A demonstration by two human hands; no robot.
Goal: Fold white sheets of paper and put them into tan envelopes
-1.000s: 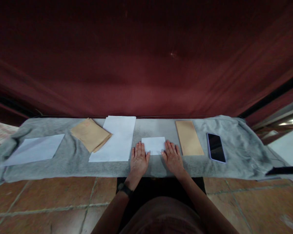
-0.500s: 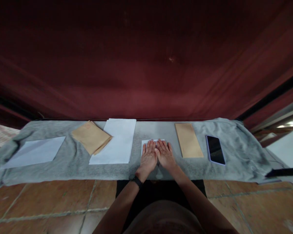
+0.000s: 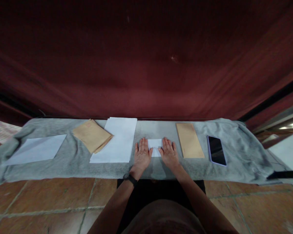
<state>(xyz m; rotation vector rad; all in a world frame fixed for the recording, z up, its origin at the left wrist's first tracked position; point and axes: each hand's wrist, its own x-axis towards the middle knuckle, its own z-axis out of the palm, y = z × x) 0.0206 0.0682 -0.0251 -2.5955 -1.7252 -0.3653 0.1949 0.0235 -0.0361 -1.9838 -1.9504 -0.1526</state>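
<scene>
In the head view, a small white paper [image 3: 155, 143] lies flat just below and right of the frame's centre, with the left hand [image 3: 142, 154] along its left edge and the right hand [image 3: 170, 155] along its right edge. Both hands are laid palm down, fingers extended and pointing toward the top of the frame, thumbs turned inward over the paper; neither closes around anything, and the thumbs are apart. How firmly they press, I cannot tell. A dark wristwatch [image 3: 130, 179] circles the left wrist. Left of centre lies a stack of white sheets [image 3: 118, 139], its lower left overlapped by a stack of brown paper [image 3: 91, 135] set at an angle. Farther toward the left edge is a separate white sheet [image 3: 39, 149]. Right of the right hand lies a brown paper rectangle [image 3: 190, 141], and beyond it a phone [image 3: 216, 150] with a dark screen and pale purple edge. All rest on a grey cloth [image 3: 156, 127], wrinkled at both ends; a dark red backdrop [image 3: 146, 71] fills the upper frame, and a tiled floor [image 3: 63, 195] shows below.
</scene>
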